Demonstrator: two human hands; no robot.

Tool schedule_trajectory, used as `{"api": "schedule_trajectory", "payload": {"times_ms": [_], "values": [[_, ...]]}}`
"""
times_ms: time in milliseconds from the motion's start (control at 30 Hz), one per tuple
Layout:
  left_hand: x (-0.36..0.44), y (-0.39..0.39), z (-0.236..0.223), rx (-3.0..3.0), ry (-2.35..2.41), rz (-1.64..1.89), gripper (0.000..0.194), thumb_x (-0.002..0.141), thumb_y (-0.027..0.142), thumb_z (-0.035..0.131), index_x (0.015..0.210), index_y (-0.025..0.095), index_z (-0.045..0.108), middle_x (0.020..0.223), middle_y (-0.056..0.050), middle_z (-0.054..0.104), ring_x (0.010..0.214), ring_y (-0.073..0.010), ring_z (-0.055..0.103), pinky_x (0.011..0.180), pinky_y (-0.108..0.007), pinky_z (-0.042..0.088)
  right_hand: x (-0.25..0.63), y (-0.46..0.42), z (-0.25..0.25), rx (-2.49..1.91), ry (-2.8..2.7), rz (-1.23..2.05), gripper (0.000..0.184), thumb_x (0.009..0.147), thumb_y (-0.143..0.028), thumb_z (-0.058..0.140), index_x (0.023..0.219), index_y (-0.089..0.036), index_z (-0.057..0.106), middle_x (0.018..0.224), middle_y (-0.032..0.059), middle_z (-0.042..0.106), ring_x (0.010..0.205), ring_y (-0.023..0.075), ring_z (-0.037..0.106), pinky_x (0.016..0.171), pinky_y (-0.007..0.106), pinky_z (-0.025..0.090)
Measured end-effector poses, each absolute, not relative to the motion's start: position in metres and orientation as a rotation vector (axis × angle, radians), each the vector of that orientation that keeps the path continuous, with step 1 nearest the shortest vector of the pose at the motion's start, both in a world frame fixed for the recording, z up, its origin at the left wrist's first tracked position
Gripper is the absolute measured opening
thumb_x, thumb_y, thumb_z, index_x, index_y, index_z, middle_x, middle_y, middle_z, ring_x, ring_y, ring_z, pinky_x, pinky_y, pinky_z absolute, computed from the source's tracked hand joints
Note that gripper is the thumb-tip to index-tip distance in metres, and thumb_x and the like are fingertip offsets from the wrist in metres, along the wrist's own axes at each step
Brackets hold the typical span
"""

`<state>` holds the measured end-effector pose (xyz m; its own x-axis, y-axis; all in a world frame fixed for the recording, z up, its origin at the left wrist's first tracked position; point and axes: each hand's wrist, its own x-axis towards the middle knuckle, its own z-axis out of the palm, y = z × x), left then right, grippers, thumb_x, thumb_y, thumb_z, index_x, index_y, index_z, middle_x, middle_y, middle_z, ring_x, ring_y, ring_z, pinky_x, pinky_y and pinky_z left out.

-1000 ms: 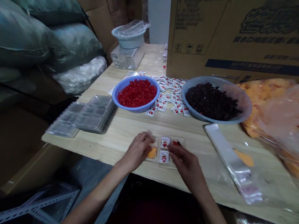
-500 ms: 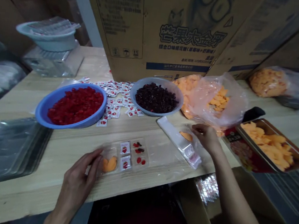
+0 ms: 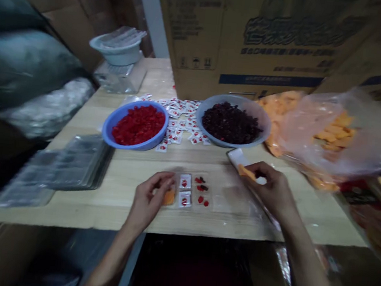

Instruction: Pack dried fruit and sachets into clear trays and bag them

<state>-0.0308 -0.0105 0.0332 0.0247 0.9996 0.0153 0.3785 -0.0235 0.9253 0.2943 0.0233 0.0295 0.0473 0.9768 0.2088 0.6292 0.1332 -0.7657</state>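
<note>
Right hand (image 3: 272,188) pinches a flat orange dried-fruit slice (image 3: 246,172) between thumb and fingers, just beside a long clear plastic sleeve (image 3: 237,156). Left hand (image 3: 148,194) curls at the end of a clear compartmented plastic tray (image 3: 214,201), fingers bunched by a soft orange piece (image 3: 169,198); cannot tell whether they grasp it. The tray lies on the pale wooden tabletop (image 3: 124,211), holding white red-printed sachets (image 3: 184,199) and dark and red fruit bits (image 3: 200,200).
</note>
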Motion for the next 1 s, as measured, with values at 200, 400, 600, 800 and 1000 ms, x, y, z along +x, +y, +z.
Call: {"api": "schedule_trajectory", "payload": {"times_ms": [200, 400, 600, 800, 1000], "values": [[-0.029, 0.005, 0.028, 1.235, 1.389, 1.022, 0.035, 0.082, 0.041, 0.070, 0.105, 0.015, 0.068, 0.075, -0.001, 0.067, 0.065, -0.0122, 0.059, 0.060, -0.022, 0.046, 0.126, 0.013, 0.014, -1.080, -1.811, 0.764, 0.011, 0.088, -0.014, 0.058, 0.091, -0.022, 0.066, 0.093, 0.0066, 0.063, 0.093, 0.0233, 0.059, 0.082, 0.037, 0.049], [-0.082, 0.021, 0.026, 1.734, 1.560, 0.747, 0.019, 0.089, 0.026, 0.056, 0.100, 0.017, 0.069, 0.088, -0.004, 0.071, 0.076, -0.0162, 0.063, 0.070, -0.026, 0.047, 0.129, 0.020, -0.012, -1.063, -1.747, 0.876, 0.022, 0.083, -0.015, 0.069, 0.103, -0.020, 0.070, 0.102, 0.0067, 0.064, 0.095, 0.0210, 0.061, 0.084, 0.036, 0.050], [-0.079, 0.051, 0.034, 2.249, 1.229, 0.292, 0.030, 0.080, 0.003, 0.048, 0.093, 0.020, 0.070, 0.093, -0.004, 0.071, 0.093, -0.0196, 0.063, 0.085, -0.029, 0.046, 0.159, 0.010, -0.018, -1.164, -1.650, 0.922, 0.015, 0.089, -0.024, 0.065, 0.101, -0.020, 0.072, 0.100, 0.0070, 0.064, 0.087, 0.0192, 0.062, 0.077, 0.033, 0.052], [-0.063, 0.052, 0.024, 2.378, 1.307, 0.217, 0.025, 0.080, 0.006, 0.055, 0.099, 0.019, 0.064, 0.097, -0.007, 0.067, 0.096, -0.0226, 0.061, 0.084, -0.032, 0.046, 0.152, 0.000, -0.032, -1.125, -1.642, 0.956, 0.014, 0.091, -0.022, 0.062, 0.100, -0.020, 0.072, 0.098, 0.0074, 0.064, 0.090, 0.0198, 0.063, 0.078, 0.033, 0.053], [-0.061, 0.022, 0.016, 2.338, 1.458, 0.284, 0.014, 0.090, 0.028, 0.062, 0.099, 0.018, 0.062, 0.099, -0.008, 0.063, 0.093, -0.0222, 0.060, 0.082, -0.033, 0.047, 0.139, -0.002, -0.045, -1.124, -1.785, 0.892, 0.017, 0.090, -0.019, 0.060, 0.103, -0.019, 0.072, 0.106, 0.0100, 0.066, 0.101, 0.0237, 0.063, 0.089, 0.041, 0.053]]}}
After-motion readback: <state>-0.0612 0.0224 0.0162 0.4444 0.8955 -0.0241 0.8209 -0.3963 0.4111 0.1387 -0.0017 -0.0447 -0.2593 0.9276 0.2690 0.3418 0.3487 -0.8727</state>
